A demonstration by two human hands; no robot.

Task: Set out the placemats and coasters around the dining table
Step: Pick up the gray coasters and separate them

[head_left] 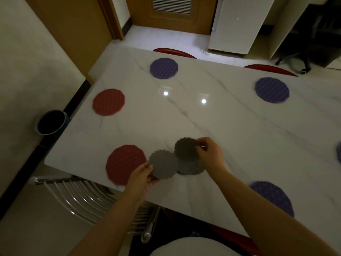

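Note:
Round placemats lie around the white marble table (221,126): a red one (124,164) at the near left, another red (108,102) at the left end, purple ones at the far left (163,68), far right (271,89) and near right (275,197). My left hand (143,175) pinches a grey scalloped coaster (163,166) by its near edge. My right hand (208,154) pinches a darker grey coaster (185,148), lifted and tilted. Under both lies a small stack of grey coasters (191,168) on the table.
A metal-backed chair (83,196) stands at the near left edge. Red chair seats (174,52) show beyond the far edge. A dark bucket (50,121) sits on the floor at the left. Another purple mat (338,151) peeks in at the right border.

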